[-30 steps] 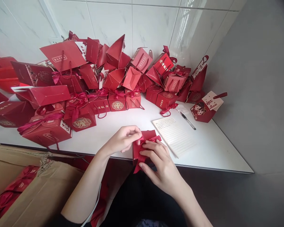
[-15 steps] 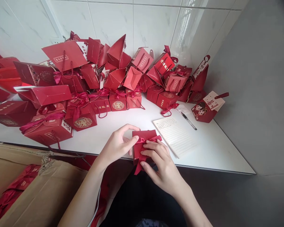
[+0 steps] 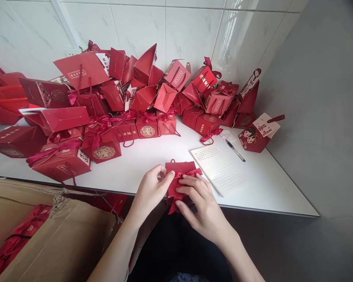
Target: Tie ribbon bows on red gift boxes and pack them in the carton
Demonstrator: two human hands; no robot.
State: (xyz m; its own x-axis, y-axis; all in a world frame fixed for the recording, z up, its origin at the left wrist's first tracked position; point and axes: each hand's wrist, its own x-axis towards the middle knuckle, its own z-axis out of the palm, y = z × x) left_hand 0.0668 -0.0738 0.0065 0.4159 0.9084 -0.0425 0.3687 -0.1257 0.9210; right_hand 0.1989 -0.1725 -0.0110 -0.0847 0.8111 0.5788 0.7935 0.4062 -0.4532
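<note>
A small red gift box [image 3: 171, 167] sits at the table's front edge, tied with a dark red ribbon [image 3: 174, 201] in a bow. One tail of the ribbon hangs down over the front. At the box's left side, my left hand [image 3: 153, 192] has its thumb and curled fingers pinched on the ribbon. My right hand [image 3: 201, 203] lies over the right part of the bow, fingers bent onto the ribbon and thumb by the hanging tail. Its fingers hide much of the knot and the box's right side.
Red gift boxes [image 3: 106, 147] are piled along the tiled wall. An open lined notebook [image 3: 217, 170] and a black pen [image 3: 235, 150] lie to the right. One pointed box [image 3: 254, 137] stands near the grey wall. A cardboard carton [image 3: 64, 235] with red boxes is at lower left.
My left hand has shifted slightly right, its fingers curling in closer to the ribbon. My right hand and the box have hardly moved.
</note>
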